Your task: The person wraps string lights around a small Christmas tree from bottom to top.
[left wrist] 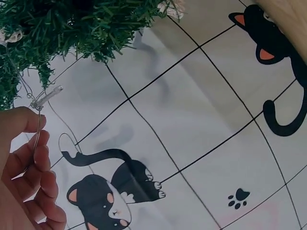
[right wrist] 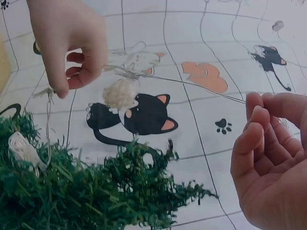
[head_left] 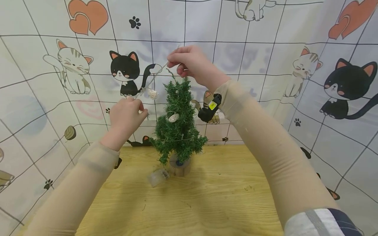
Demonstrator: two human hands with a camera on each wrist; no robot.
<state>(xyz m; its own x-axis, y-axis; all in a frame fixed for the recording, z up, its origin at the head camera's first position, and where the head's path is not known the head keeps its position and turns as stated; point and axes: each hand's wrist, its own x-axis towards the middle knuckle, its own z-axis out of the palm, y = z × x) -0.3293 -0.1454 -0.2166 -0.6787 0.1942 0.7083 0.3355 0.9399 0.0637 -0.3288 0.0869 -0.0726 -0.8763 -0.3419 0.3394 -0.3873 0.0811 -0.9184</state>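
Cat-print cloth (head_left: 260, 62) hung behind a wood-grain table (head_left: 230, 196), with dark bits scattered over the tabletop. On it stood a small green artificial tree (head_left: 184, 109) in a round base (head_left: 180, 170), beside a clear box (head_left: 156, 178) lying tilted at its foot. One whitish ball (head_left: 173, 118) sat against the branches; another white ball (right wrist: 120, 95) hung from a thin wire (right wrist: 175, 79) running between the hands, near the tree's upper left.

Winding that wire round the tree looked to be the step in hand, probably only part done, with the upper branches left to dress. What the next move seemed to call for was guiding the stretched length around the top without snagging — keeping a light tension as it settled.

The right hand (head_left: 193, 62) was raised over the tree's tip, wrist bent, pinching the wire between thumb and forefinger. Lower and to the left, the left hand (head_left: 125, 113) also pinched wire, its other fingers loosely curled — both arms reached forward, flanking the tree.
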